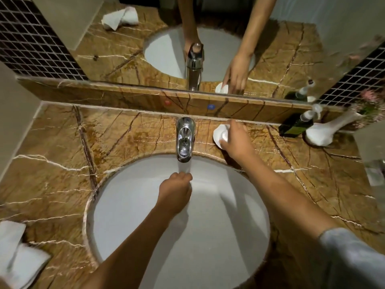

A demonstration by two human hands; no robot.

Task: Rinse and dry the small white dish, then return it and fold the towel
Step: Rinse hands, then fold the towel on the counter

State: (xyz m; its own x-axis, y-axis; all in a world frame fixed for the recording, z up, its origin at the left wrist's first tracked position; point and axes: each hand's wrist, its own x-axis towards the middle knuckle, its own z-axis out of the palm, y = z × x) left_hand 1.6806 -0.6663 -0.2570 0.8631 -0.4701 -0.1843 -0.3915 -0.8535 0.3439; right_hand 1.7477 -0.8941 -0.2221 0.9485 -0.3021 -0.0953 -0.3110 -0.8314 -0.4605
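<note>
Now my right hand point(235, 140) grips the dish point(218, 134) on the bench point(125, 138); left hand point(175, 190) curled, empty, under the tap point(184, 138). Risk: wet fingers could let it slip.

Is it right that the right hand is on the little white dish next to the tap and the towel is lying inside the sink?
Not quite. The head view shows the white towel on the marble counter left of the sink, not inside it. The right hand is indeed on the small white dish beside the tap.

Head cam, looks steeply down, close over sink point(116, 205).
</note>
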